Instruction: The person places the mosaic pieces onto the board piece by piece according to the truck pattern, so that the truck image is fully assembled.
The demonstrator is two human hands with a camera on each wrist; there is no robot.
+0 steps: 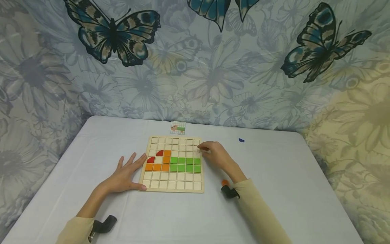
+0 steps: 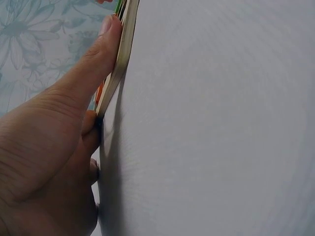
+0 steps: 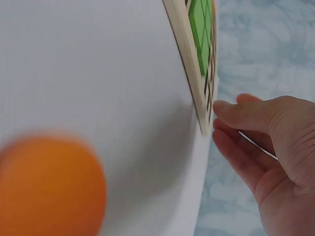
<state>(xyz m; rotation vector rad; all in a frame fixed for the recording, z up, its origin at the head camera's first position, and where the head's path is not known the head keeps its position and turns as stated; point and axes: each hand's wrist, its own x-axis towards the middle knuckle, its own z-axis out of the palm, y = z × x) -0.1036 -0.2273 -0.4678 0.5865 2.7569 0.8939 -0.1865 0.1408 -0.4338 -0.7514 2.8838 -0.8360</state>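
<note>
A wooden grid board (image 1: 172, 190) lies on the white table. Set in its cells are green squares (image 1: 181, 164), orange squares (image 1: 157, 167) and two red rounded pieces (image 1: 160, 153). My left hand (image 1: 123, 174) spreads its fingers along the left side, fingertips at the frame and thumb at the front left corner. In the left wrist view the thumb (image 2: 91, 61) lies against the board's edge (image 2: 123, 54). At the upper right side is my right hand (image 1: 215, 155), fingers loosely bent and tips by the edge. No piece shows between its fingers (image 3: 236, 155).
Behind the board lies a small pattern card (image 1: 178, 128). A dark blue half-round piece (image 1: 241, 140) is at the back right. An orange round piece (image 1: 224, 182) lies beside the right wrist camera (image 1: 230, 192). A butterfly-print backdrop (image 1: 195, 74) stands behind the table.
</note>
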